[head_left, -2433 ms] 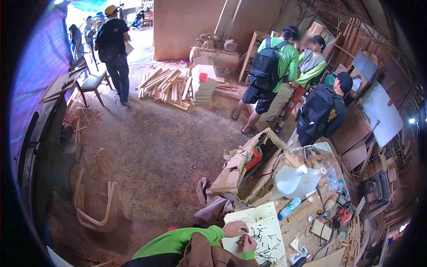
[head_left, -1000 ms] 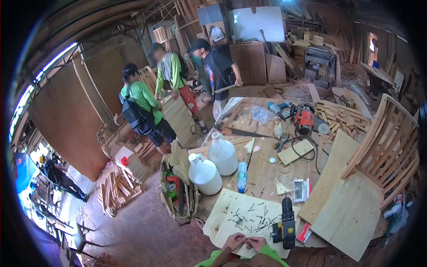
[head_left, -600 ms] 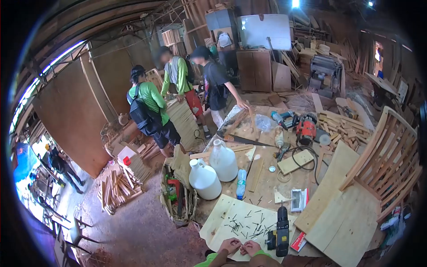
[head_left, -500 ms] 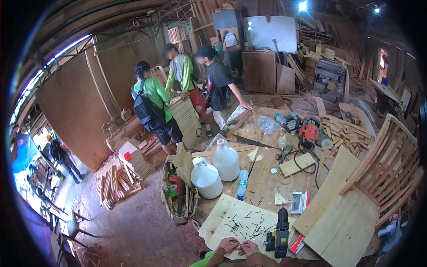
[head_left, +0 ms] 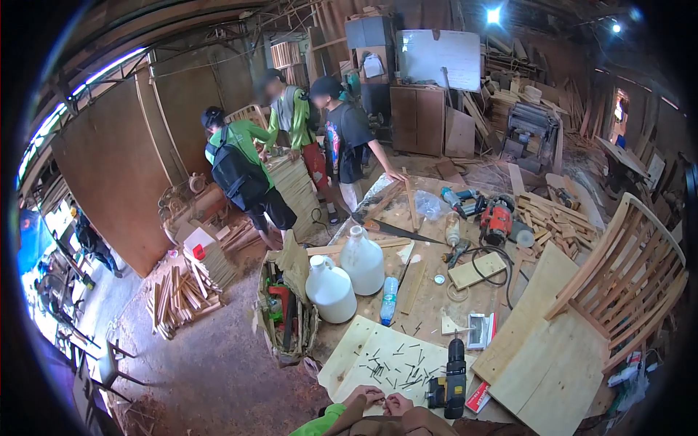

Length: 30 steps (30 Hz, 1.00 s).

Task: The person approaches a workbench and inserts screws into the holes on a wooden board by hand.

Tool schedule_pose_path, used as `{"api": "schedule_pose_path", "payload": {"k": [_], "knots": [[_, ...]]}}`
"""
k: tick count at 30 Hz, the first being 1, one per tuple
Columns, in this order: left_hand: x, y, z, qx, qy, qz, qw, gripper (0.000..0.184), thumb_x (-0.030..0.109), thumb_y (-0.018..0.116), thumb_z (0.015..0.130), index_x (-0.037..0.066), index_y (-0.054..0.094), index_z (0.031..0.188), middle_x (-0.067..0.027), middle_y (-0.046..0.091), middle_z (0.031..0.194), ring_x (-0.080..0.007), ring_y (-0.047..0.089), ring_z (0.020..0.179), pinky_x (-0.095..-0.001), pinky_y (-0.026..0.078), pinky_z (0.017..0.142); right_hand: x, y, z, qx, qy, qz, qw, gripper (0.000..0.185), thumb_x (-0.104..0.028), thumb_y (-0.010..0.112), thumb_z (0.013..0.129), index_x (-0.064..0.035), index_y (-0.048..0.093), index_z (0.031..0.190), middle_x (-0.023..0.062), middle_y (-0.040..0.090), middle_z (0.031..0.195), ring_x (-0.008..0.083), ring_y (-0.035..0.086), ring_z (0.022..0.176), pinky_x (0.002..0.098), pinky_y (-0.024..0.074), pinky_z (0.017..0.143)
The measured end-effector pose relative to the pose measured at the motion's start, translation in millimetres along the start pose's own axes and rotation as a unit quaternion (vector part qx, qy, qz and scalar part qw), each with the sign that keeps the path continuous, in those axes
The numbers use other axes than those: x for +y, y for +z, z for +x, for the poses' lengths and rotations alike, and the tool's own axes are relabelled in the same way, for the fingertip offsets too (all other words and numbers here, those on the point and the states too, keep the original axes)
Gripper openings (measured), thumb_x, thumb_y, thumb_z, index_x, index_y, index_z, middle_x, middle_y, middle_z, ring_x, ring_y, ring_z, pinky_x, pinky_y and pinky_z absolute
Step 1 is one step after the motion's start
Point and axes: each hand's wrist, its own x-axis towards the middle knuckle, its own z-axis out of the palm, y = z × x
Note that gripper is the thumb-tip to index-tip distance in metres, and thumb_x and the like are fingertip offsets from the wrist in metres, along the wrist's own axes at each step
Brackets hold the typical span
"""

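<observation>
Fasteners [head_left: 377, 371], small and dark, lie scattered over a pale board [head_left: 343, 357] on the near side of the workbench [head_left: 429, 309]. Clock directions run from them. Toward half past seven is the left hand [head_left: 363, 394], and at six the right hand [head_left: 397, 405], both at the board's near edge. Their fingers are bent, with the tips drawn close together; I cannot tell whether they grip anything. Between three and four lies a black-and-yellow drill [head_left: 456, 381], bit toward twelve, with a red box [head_left: 478, 397] beyond it at four. At twelve is a water bottle [head_left: 389, 300], and farther out a handsaw [head_left: 402, 231]; two white jugs [head_left: 331, 292] stand side by side at eleven. Toward ten is a torn cardboard box [head_left: 298, 339]. Near one sits a red power tool [head_left: 497, 219]; past two, a slatted chair back [head_left: 627, 287] rises. At twelve, across the bench, a co-worker's hand [head_left: 396, 176] touches its far edge.
</observation>
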Motion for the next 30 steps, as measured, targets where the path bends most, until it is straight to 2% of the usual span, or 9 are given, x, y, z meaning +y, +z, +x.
{"api": "schedule_pose_path", "payload": {"k": [2, 8, 11, 16, 20, 23, 24, 28, 30], "knots": [[-4.7, -8.0, 4.4, -0.027, 0.004, -0.001, 1.0, 0.024, 0.016, 0.07, 0.092, -0.004, 0.068, 0.105, -0.0096, 0.072, 0.091, -0.0139, 0.068, 0.078, -0.0257, 0.055, 0.073, 5.1, 2.8, 0.6, 0.016, -0.021, -0.005, 1.0, 0.009, -0.005, 0.061, 0.095, 0.0027, 0.059, 0.099, 0.0108, 0.07, 0.073, 0.0115, 0.064, 0.056, 0.0261, 0.0518, 0.05], [-8.0, -13.3, 9.7, -0.057, 0.013, 0.004, 0.998, 0.023, 0.014, 0.068, 0.093, -0.005, 0.067, 0.107, -0.0115, 0.072, 0.091, -0.0154, 0.069, 0.079, -0.0266, 0.056, 0.074, 33.3, 13.1, 6.4, 0.073, -0.072, -0.114, 0.988, 0.016, -0.011, 0.063, 0.094, 0.0024, 0.058, 0.101, 0.0095, 0.071, 0.073, 0.0112, 0.065, 0.058, 0.0252, 0.0532, 0.054], [-13.5, -14.2, 15.5, -0.053, 0.002, 0.003, 0.999, 0.024, 0.014, 0.068, 0.093, -0.005, 0.067, 0.107, -0.0112, 0.071, 0.091, -0.0152, 0.069, 0.079, -0.0268, 0.056, 0.074, 20.1, 17.2, 0.1, 0.102, -0.073, -0.173, 0.977, 0.014, -0.015, 0.068, 0.092, -0.0033, 0.063, 0.098, 0.0062, 0.07, 0.07, 0.01, 0.065, 0.061, 0.0253, 0.0521, 0.056], [-4.9, -9.4, 8.2, -0.046, 0.001, 0.01, 0.999, 0.026, 0.017, 0.07, 0.092, -0.004, 0.068, 0.107, -0.0099, 0.072, 0.09, -0.0138, 0.069, 0.079, -0.0263, 0.056, 0.074, 50.9, -2.9, 19.2, 0.027, -0.101, -0.195, 0.975, 0.019, -0.015, 0.063, 0.094, 0.0011, 0.06, 0.103, 0.0085, 0.072, 0.075, 0.0097, 0.068, 0.063, 0.0245, 0.0551, 0.06], [4.5, -6.3, -2.6, -0.028, 0.0, 0.035, 0.999, 0.028, 0.021, 0.071, 0.092, -0.003, 0.068, 0.107, -0.009, 0.072, 0.089, -0.0127, 0.069, 0.078, -0.0257, 0.056, 0.073, 18.0, -0.8, 8.7, 0.011, -0.092, -0.215, 0.972, 0.02, -0.016, 0.064, 0.093, 0.0005, 0.061, 0.103, 0.008, 0.072, 0.076, 0.0101, 0.069, 0.068, 0.0254, 0.0557, 0.063], [-0.9, -2.1, -4.1, -0.009, 0.018, 0.003, 1.0, 0.029, 0.021, 0.074, 0.089, -0.003, 0.07, 0.104, -0.0087, 0.071, 0.084, -0.0127, 0.068, 0.073, -0.0253, 0.056, 0.068, 59.8, -9.8, 26.0, 0.007, -0.094, -0.23, 0.969, 0.023, -0.014, 0.067, 0.091, 0.0004, 0.06, 0.107, 0.0101, 0.071, 0.081, 0.0115, 0.067, 0.068, 0.0263, 0.0559, 0.062], [-2.8, -0.8, -3.7, 0.003, 0.029, -0.018, 0.999, 0.029, 0.021, 0.075, 0.088, -0.003, 0.07, 0.102, -0.0086, 0.071, 0.081, -0.0127, 0.068, 0.071, -0.0252, 0.056, 0.065, 60.5, -13.9, 32.5, -0.014, -0.087, -0.188, 0.978, 0.024, -0.014, 0.069, 0.089, 0.0003, 0.06, 0.106, 0.0097, 0.07, 0.081, 0.0113, 0.067, 0.067, 0.0259, 0.0555, 0.061], [7.6, 6.9, -14.5, 0.048, 0.054, 0.039, 0.997, 0.029, 0.022, 0.071, 0.091, -0.004, 0.07, 0.104, -0.0087, 0.072, 0.083, -0.012, 0.067, 0.072, -0.0262, 0.055, 0.068, 59.9, -28.6, 44.7, -0.103, -0.021, -0.02, 0.994, 0.029, -0.014, 0.075, 0.082, -0.0001, 0.06, 0.102, 0.008, 0.068, 0.079, 0.0106, 0.065, 0.065, 0.0246, 0.0539, 0.059], [14.3, 11.2, -24.2, 0.064, 0.06, 0.049, 0.995, 0.029, 0.022, 0.071, 0.091, -0.004, 0.07, 0.102, -0.0084, 0.072, 0.081, -0.0118, 0.067, 0.072, -0.026, 0.055, 0.067, 66.3, -33.2, 35.0, -0.109, -0.015, -0.016, 0.994, 0.031, -0.013, 0.077, 0.081, 0.0004, 0.059, 0.102, 0.0077, 0.067, 0.08, 0.0103, 0.065, 0.065, 0.0241, 0.0532, 0.057]]}}
